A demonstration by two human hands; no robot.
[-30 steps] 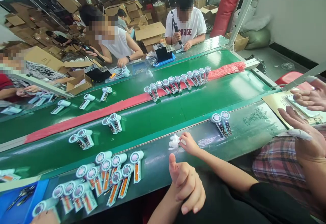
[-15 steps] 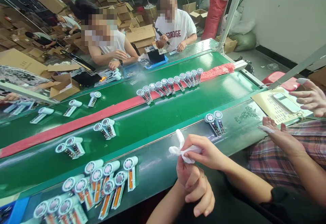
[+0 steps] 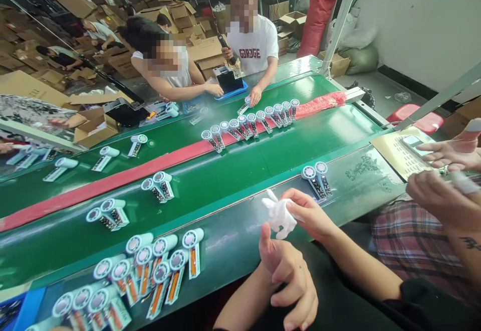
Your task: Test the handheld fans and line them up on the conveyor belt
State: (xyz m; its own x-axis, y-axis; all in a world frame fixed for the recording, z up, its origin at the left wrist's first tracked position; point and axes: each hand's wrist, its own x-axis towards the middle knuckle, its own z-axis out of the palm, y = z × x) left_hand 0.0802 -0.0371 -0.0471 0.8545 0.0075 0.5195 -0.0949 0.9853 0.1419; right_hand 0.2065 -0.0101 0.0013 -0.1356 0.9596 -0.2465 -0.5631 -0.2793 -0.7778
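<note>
Right hand (image 3: 310, 215): clenched, its fingertips pinching a crumpled white cloth (image 3: 278, 215), bunched so it stays in the grip.
Left hand (image 3: 289, 281): released, holding nothing, its thumb raised just below the cloth.
Cloth: lower centre of the frame, held clear above the green conveyor belt (image 3: 233, 190).
Fans: white handheld fans (image 3: 191, 251) lie grouped at lower left, seemingly kept together as a batch.
Co-worker: hands (image 3: 451, 153) at right, near a phone (image 3: 413, 145) on a tan sheet (image 3: 391, 153).
</note>
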